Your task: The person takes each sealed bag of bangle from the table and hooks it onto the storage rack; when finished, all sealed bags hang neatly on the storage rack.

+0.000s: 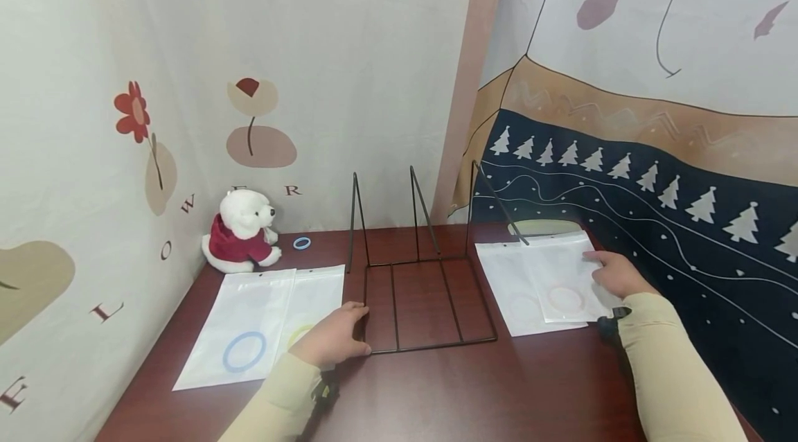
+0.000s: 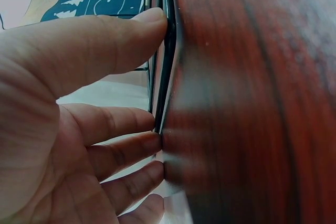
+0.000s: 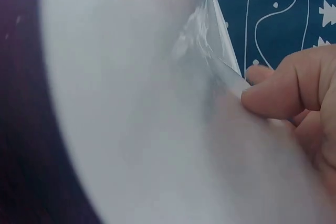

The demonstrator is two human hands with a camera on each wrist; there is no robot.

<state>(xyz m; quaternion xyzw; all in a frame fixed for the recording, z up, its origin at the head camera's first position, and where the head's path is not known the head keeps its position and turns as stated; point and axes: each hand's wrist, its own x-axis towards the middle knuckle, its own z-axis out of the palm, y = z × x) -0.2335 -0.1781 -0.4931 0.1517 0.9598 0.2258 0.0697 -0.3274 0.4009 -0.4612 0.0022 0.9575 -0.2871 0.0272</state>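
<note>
A black wire rack point(image 1: 430, 345) with upright triangular dividers stands mid-table. My left hand point(image 1: 333, 334) is at its front left corner; in the left wrist view the thumb point(image 2: 149, 17) and spread, fairly straight fingers touch the wire. At the right, my right hand point(image 1: 620, 276) pinches the right edge of a white translucent plastic bag point(image 1: 555, 269) between thumb and finger. A faint pinkish ring point(image 1: 566, 300) shows through that bag, which overlaps another white bag point(image 1: 501, 289). In the right wrist view the pinched bag point(image 3: 142, 103) is blurred, its edge lifted.
Left of the rack lie two white bags, one with a blue ring point(image 1: 244, 352), the other with a yellow ring point(image 1: 299, 334) partly behind my left hand. A plush bear point(image 1: 243, 234) in red sits behind them, beside a small blue ring point(image 1: 302, 243). Printed cloth walls border the table.
</note>
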